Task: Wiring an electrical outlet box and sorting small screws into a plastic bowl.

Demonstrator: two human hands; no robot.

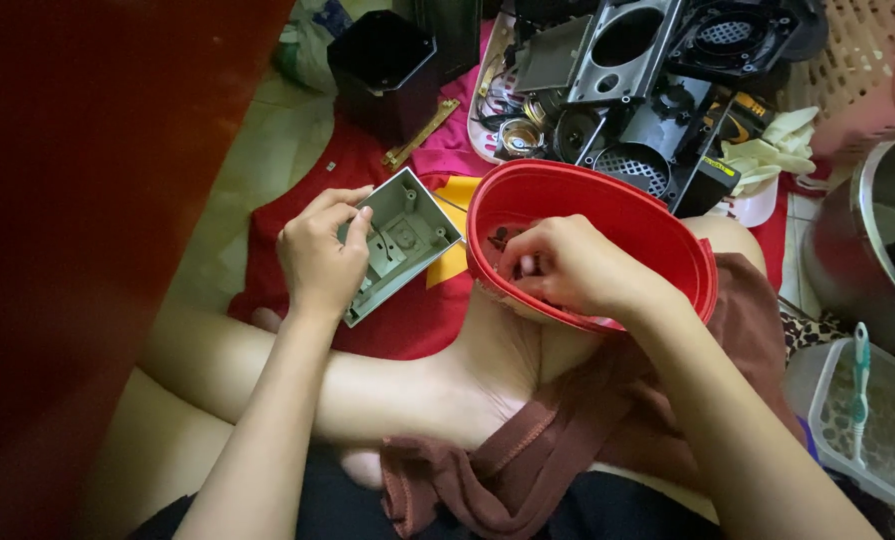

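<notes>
Tiled floor covered by a red cloth [297, 215] serves as the work surface, with the person sitting cross-legged on it and a rust-brown garment [567, 430] bunched over the lap. Nearest the body, the right hand [577, 268] reaches into a red oval plastic tub [657, 225] resting on the leg, its fingertips [523, 265] curled together and apparently pinching something small among the dark bits at the bottom; what exactly is caught there is too small to tell. Just to the left, the left hand [317, 250] grips a grey plastic housing [402, 240] by its near edge, fingers wrapped over the rim, the open inside with its moulded screw posts turned upward and tilted. Picking well here probably means keeping the tub steady on the leg, taking one small part at a time, and holding the housing level so nothing dropped in slides out. At the right edge a clear container with a toothbrush [857, 395] sits near a steel pot [867, 240]. Farther off lie a black square box [382, 60], a brass hinge [422, 132] and a tray of dismantled black speaker parts [627, 90].
</notes>
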